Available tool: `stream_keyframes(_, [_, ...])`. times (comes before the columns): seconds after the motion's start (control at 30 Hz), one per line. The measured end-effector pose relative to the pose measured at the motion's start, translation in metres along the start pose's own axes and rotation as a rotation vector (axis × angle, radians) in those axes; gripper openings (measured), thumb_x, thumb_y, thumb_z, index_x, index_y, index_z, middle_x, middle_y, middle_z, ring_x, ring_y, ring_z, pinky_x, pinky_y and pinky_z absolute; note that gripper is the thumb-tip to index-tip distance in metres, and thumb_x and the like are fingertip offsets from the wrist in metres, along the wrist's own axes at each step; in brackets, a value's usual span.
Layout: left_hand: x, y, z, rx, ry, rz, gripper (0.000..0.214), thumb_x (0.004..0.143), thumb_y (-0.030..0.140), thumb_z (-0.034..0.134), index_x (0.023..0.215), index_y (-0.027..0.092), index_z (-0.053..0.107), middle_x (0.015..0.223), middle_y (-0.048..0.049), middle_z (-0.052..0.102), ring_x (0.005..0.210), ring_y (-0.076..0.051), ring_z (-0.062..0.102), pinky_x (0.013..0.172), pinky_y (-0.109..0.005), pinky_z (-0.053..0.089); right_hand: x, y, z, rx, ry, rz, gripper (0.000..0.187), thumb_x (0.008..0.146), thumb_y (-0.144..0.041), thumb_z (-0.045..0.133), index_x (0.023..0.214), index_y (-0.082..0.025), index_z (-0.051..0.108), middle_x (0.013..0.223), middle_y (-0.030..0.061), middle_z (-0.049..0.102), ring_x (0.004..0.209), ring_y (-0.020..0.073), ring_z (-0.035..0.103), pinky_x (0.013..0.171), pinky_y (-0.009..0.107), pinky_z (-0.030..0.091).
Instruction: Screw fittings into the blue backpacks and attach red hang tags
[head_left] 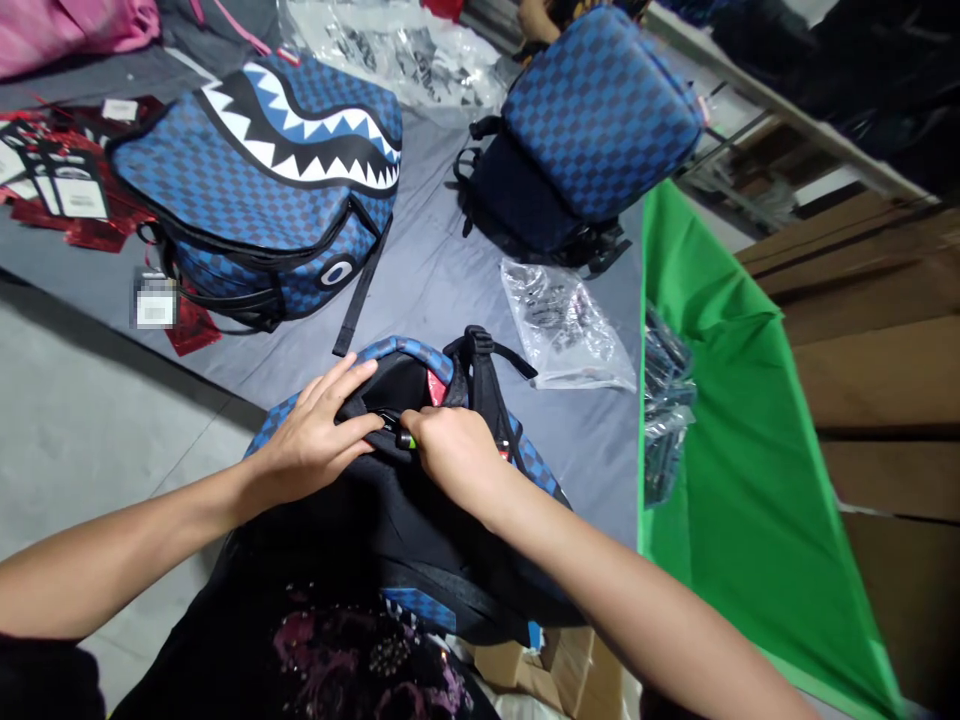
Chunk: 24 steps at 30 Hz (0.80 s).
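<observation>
A blue-and-black checked backpack point(442, 520) leans at the table's front edge against my body, its black back side toward me and its top gaping. My left hand point(319, 435) grips the fabric at the opening, thumb at the rim and fingers laid over the outside. Closed in a fist, my right hand point(457, 445) holds a small tool with a black and green end point(406, 440) at the same rim. Its working end is hidden. Inside the opening a red label point(436, 388) shows. A black shoulder strap point(484, 375) rises beside my right hand.
On the grey-covered table point(427, 250) lie a shark-mouth backpack point(300, 170), another checked backpack point(600, 120), a clear plastic bag point(566, 325) and red-wrapped tags point(75, 190). A green fabric bin point(727, 420) holding bagged items borders the right side. Cardboard boxes point(885, 380) stand beyond it.
</observation>
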<state>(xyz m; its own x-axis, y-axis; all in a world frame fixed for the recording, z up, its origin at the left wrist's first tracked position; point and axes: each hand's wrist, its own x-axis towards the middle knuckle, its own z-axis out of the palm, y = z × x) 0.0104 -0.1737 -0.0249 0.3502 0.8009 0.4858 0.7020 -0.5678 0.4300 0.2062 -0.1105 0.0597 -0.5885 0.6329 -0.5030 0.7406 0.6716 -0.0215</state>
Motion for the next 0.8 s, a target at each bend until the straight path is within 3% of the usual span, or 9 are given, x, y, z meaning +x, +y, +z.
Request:
stream_keyframes(0.13, [0.007,0.002,-0.009,-0.109,0.064,-0.368,0.063,0.09,0.034,0.064,0.145,0.02,0.037,0.163,-0.018,0.021,0.147,-0.032,0.035,0.112,-0.05,0.044,0.005,0.002,0.0,-0.013,0.008,-0.037,0.028,0.095,-0.011,0.042,0.107,-0.018,0.066,0.102,0.0106,0.072,0.089,0.0221,0.071,0.071,0.028,0.048])
stream_keyframes(0.2, [0.011,0.002,-0.014,-0.127,-0.049,-0.546,0.069,0.091,0.042,0.06,0.149,0.017,0.034,0.156,-0.0174,0.039,0.141,-0.032,0.045,0.11,-0.048,0.047,0.008,0.003,0.004,-0.001,0.025,-0.086,0.028,0.095,-0.011,0.042,0.106,-0.018,0.067,0.102,0.0107,0.072,0.09,0.0213,0.07,0.072,0.027,0.048])
stream_keyframes(0.27, [0.013,0.0,-0.016,-0.166,-0.152,-0.615,0.064,0.092,0.046,0.056,0.147,0.016,0.04,0.143,-0.0134,0.056,0.131,-0.029,0.056,0.109,-0.043,0.048,0.01,0.005,0.007,0.021,0.037,-0.107,0.027,0.094,-0.011,0.044,0.104,-0.018,0.068,0.099,0.0097,0.073,0.091,0.0213,0.07,0.073,0.026,0.048])
stream_keyframes(0.4, [0.01,-0.004,-0.018,-0.216,-0.157,-0.609,0.068,0.09,0.052,0.057,0.147,0.018,0.042,0.141,-0.0103,0.059,0.127,-0.027,0.059,0.11,-0.04,0.047,0.003,0.005,0.004,0.011,0.043,-0.032,0.027,0.092,-0.008,0.045,0.103,-0.018,0.066,0.098,0.0098,0.073,0.089,0.0224,0.071,0.074,0.027,0.049])
stream_keyframes(0.5, [0.005,-0.008,-0.017,-0.237,-0.139,-0.575,0.071,0.089,0.055,0.057,0.148,0.019,0.041,0.144,-0.0105,0.056,0.13,-0.027,0.057,0.111,-0.041,0.046,-0.002,-0.001,-0.002,-0.009,0.148,0.003,0.031,0.094,-0.008,0.04,0.114,-0.018,0.063,0.101,0.0111,0.073,0.086,0.0217,0.071,0.072,0.028,0.049])
stream_keyframes(0.67, [0.0,-0.015,-0.012,-0.259,-0.119,-0.535,0.068,0.089,0.055,0.056,0.147,0.021,0.042,0.139,-0.0101,0.061,0.126,-0.028,0.06,0.107,-0.042,0.049,0.019,-0.015,-0.004,0.128,0.335,-0.108,0.032,0.092,-0.012,0.045,0.117,-0.02,0.063,0.105,0.0058,0.074,0.094,0.0203,0.071,0.073,0.025,0.049])
stream_keyframes(0.8, [0.0,-0.016,-0.017,-0.258,-0.139,-0.524,0.067,0.088,0.054,0.058,0.146,0.023,0.041,0.14,-0.0099,0.061,0.127,-0.028,0.06,0.107,-0.043,0.049,0.027,-0.022,-0.011,0.078,0.4,-0.159,0.031,0.09,-0.013,0.047,0.113,-0.019,0.066,0.104,0.004,0.075,0.097,0.0198,0.07,0.075,0.024,0.05])
